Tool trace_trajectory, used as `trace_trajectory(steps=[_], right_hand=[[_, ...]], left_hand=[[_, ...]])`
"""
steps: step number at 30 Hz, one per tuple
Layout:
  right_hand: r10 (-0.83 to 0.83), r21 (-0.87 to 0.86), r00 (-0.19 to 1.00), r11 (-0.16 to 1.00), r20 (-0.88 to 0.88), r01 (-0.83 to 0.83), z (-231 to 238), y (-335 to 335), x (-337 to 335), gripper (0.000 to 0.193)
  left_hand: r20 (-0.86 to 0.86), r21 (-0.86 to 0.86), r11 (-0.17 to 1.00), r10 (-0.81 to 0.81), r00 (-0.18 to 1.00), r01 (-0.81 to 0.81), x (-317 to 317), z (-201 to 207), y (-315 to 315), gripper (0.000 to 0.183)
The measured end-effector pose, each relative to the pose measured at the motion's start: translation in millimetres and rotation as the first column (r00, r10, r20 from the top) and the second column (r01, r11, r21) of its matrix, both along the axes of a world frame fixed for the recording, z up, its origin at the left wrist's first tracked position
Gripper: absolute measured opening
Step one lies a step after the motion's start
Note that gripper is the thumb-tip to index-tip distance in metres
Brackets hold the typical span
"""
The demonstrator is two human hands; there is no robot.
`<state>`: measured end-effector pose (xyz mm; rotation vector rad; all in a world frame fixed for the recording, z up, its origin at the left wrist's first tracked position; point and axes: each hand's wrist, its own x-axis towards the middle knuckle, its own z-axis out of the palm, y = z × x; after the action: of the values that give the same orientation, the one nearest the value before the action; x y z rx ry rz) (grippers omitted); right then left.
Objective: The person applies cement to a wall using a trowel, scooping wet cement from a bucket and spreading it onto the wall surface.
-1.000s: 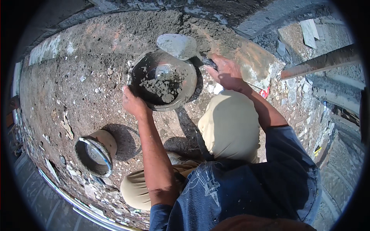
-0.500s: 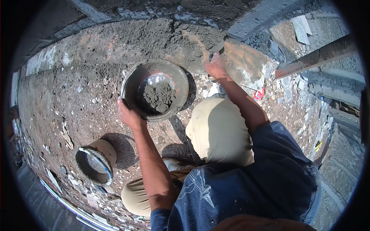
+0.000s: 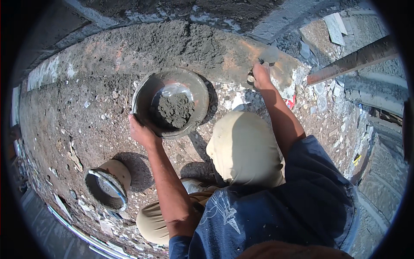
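Note:
My left hand (image 3: 143,131) is closed on the near left rim of a round, mortar-smeared basin (image 3: 200,101). Inside the basin sits a lump of wet grey mortar (image 3: 176,110). My right hand (image 3: 261,75) is wrapped round the handle of a trowel (image 3: 269,55), whose blade is blurred and lies over the right end of a flat board (image 3: 241,71). A heap of wet mortar (image 3: 185,43) covers the board's middle, to the left of the trowel.
A tilted bucket (image 3: 120,172) with a pale handle stands at lower left. Behind the board rises a wall (image 3: 233,15). A brown beam (image 3: 345,62) juts in from the right. Rubble and a red wrapper (image 3: 290,102) lie on the ground near my right forearm.
My right hand has swept right with the trowel. The mortar at the heap's right end is gone, baring more board. The basin and my left hand have shifted slightly left.

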<state>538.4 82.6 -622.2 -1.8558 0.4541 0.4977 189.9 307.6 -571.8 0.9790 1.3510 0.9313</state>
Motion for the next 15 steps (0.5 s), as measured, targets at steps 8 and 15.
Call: trace_trajectory(steps=[8,15], right_hand=[[0.813,-0.580,0.572,0.519,0.109,-0.628,37.0,33.3,-58.2,0.057],[0.341,-0.382,0.924,0.888,0.175,-0.255,-17.6,-55.9,-83.5,0.055]], left_hand=[[0.040,-0.004,1.000,0.000,0.999,0.000,5.8,3.7,-1.5,0.046],[0.078,-0.031,0.999,-0.030,0.996,0.032,10.4,-2.7,-1.2,0.045]])
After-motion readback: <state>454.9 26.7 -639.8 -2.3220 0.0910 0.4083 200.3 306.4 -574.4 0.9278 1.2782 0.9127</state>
